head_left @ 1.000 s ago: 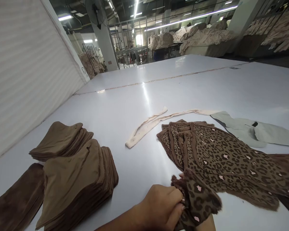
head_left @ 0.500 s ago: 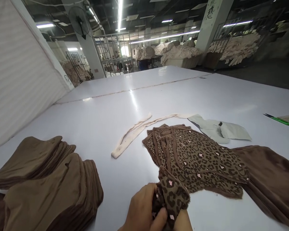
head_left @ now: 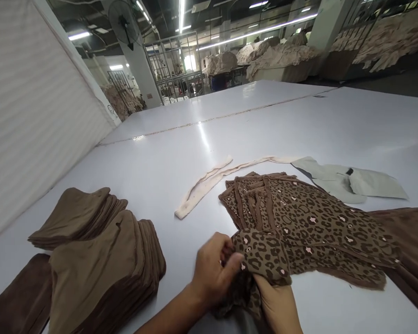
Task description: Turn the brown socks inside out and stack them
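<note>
Close in front of me, a leopard-print fabric piece with fuzzy brown edges is bunched up between both hands. My left hand is closed on its left side, thumb over the cloth and fingers curled. My right hand reaches in from below; the cloth drapes over its fingers and hides them, and it bears the piece from underneath. Just beyond lies a fanned stack of leopard-print pieces in the same fabric. The held piece's far edge overlaps that stack in view.
At left stand stacks of plain brown cut pieces, with a darker brown piece beside them. A cream fabric strip and a grey-green piece lie behind the print stack. More brown fabric lies right. A white sheet hangs left.
The held leopard-print piece has spread wider and its top now lies flatter. More of my right hand shows beneath it. My view has shifted, moving the table items within the picture.
</note>
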The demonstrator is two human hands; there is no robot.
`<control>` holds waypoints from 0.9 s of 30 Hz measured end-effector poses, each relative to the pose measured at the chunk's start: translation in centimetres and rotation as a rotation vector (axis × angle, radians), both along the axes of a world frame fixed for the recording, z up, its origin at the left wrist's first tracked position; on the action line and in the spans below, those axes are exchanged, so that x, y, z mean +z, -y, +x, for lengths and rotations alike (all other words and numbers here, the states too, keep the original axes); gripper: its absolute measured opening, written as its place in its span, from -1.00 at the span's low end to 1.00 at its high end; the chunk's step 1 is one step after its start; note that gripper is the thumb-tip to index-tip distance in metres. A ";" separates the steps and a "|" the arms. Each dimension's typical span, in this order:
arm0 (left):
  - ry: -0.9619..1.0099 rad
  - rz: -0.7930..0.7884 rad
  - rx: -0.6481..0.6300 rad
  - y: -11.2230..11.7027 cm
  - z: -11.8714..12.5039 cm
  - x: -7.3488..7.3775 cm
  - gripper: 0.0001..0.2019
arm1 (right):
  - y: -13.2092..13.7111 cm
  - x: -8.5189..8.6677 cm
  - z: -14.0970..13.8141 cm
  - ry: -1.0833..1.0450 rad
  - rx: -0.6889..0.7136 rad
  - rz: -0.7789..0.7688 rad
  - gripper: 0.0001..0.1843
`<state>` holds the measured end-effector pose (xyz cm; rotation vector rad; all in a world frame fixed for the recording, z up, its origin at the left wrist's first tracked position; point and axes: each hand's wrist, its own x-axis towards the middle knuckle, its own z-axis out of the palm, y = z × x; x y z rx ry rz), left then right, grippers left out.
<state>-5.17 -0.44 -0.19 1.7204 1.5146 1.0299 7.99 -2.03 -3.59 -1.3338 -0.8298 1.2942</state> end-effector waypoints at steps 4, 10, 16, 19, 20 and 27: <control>0.093 -0.092 -0.077 0.2 1.3 -0.1 -0.65 | -0.3 0.6 -0.2 -0.070 0.061 -0.052 -0.70; 0.049 -0.025 0.009 -1.1 1.3 -1.7 -0.62 | 1.1 1.8 -0.3 -0.474 0.162 -0.224 -0.62; 0.191 -0.195 -0.099 -0.7 0.9 -2.4 -0.59 | 1.8 2.2 1.5 -0.682 0.416 -0.371 -0.74; 0.279 -0.387 -0.281 -0.3 0.5 -2.4 -0.57 | 1.8 2.0 2.4 -0.699 0.528 -0.382 -0.72; 0.289 -0.433 -0.326 -0.2 0.3 -2.2 -0.56 | 1.7 1.9 2.5 -0.695 0.554 -0.384 -0.72; 0.846 -0.299 -0.159 0.2 0.9 -0.4 -0.60 | 1.5 1.3 2.2 -0.704 0.566 -0.337 -0.71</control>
